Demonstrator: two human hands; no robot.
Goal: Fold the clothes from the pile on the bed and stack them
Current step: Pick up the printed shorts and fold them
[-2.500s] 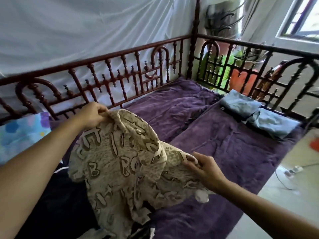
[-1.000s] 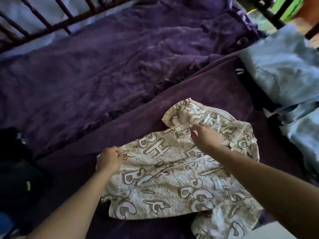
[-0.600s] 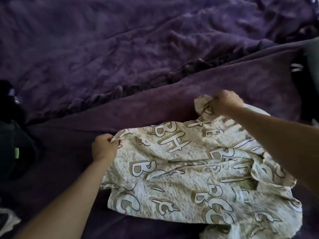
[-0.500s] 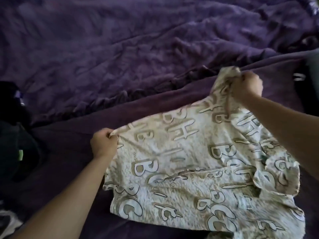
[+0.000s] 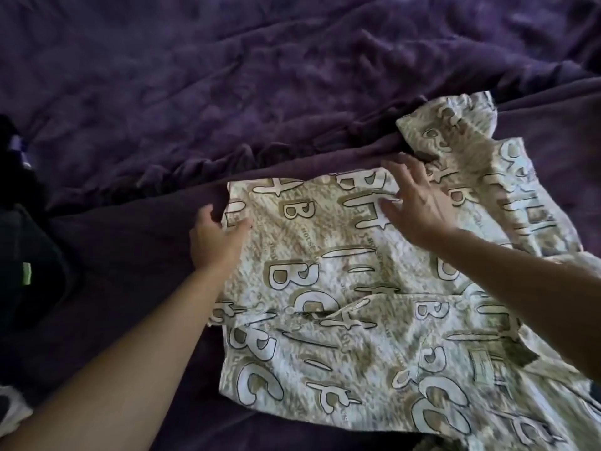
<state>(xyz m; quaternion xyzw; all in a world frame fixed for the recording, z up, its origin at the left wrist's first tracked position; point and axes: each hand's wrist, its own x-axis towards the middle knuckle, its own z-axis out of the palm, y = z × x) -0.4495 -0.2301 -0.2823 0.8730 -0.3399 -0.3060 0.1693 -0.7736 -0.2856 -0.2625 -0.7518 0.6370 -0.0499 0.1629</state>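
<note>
Fingers (image 5: 405, 177) of the right hand (image 5: 421, 211) are spread wide and straight, hovering over or just brushing the top edge of a cream garment printed with big outlined letters (image 5: 325, 288); I cannot tell whether the palm actually touches it. On the left hand (image 5: 214, 240) the fingers (image 5: 206, 213) are loosely curved and apart from the thumb, sitting right at the garment's upper left corner. The thumb lies across the cloth edge, and nothing looks pinched. Both bare forearms reach in from the near side. The garment lies spread nearly flat on the bed, on a smooth dark purple cover (image 5: 130, 262), with one sleeve (image 5: 455, 135) crumpled up beyond the right hand and a shallow fold running across its middle. Its lower right part drapes toward the near edge and looks blurred. Past the garment's top edge lies a thicker, rumpled purple blanket (image 5: 227, 76), filling the far side of the bed. Off to the left sits a heap of dark clothing (image 5: 29, 242) with a small green tag (image 5: 26, 273) showing, well apart from the left hand. Something pale (image 5: 9, 410) peeks in at the lower left corner.
</note>
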